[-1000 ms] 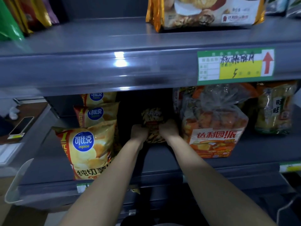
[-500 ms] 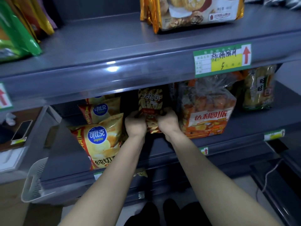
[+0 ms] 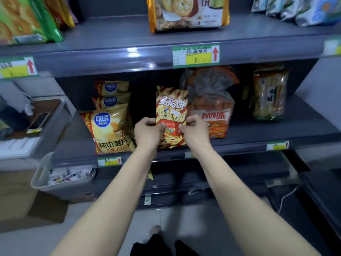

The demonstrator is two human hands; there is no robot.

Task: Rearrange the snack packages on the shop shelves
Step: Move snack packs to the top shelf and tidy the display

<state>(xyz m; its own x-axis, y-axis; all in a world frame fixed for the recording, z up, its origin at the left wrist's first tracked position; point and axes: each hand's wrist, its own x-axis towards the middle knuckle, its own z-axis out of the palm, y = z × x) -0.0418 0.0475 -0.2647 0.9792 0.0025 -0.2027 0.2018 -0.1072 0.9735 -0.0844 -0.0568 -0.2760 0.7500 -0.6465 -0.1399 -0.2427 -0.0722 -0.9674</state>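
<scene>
A red and yellow stick-snack bag [image 3: 171,109] stands upright at the front of the middle shelf [image 3: 258,143]. My left hand [image 3: 147,133] grips its left edge and my right hand [image 3: 196,132] grips its right edge, thumbs on the bag's front. To its left stand three yellow potato chip bags [image 3: 108,130] one behind another. On its right, touching it, is a large clear bag of orange cakes [image 3: 210,104].
A rice cracker pack [image 3: 269,95] stands further right. The upper shelf [image 3: 118,52] holds a walnut biscuit bag [image 3: 188,13], a green biscuit bag [image 3: 22,19] and silvery packs [image 3: 299,10]. A grey basket [image 3: 60,182] sits low on the left.
Both hands have pulled the stick-snack bag from deep in the shelf to its front edge. The view has drawn back and risen, showing more shelves and floor.
</scene>
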